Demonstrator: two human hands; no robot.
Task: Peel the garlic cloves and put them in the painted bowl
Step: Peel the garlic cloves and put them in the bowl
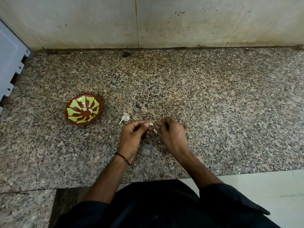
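- Bowl (77,102) sits on the counter (213,96); two pale peeled cloves (90,110) lie in its middle.
- Clove in work (151,124): well right of the bowl, a little nearer the person, held above the counter.
- Left hand (136,132): fingers curled, thumb and forefinger pinching the clove at its tip end.
- Right hand (172,134): just beyond the left, on the side away from the bowl. Fingers are clenched and the tips are drawn up to the clove. Cannot tell whether they grip skin or nothing.
- White scrap (155,131) hangs just under the left thumb; skin or clove, too small to say.
- Garlic stub (125,117) with papery skin lies on the counter between the bowl and the hands.
- Handling, my read: the clove is very light and firm but bruises under hard nails. The skin is thin, dry and tears easily.
- Once bare, the clove is likely slick and slightly tacky.
- Best hold: pinch the flat sides and start the skin at the blunt root end.
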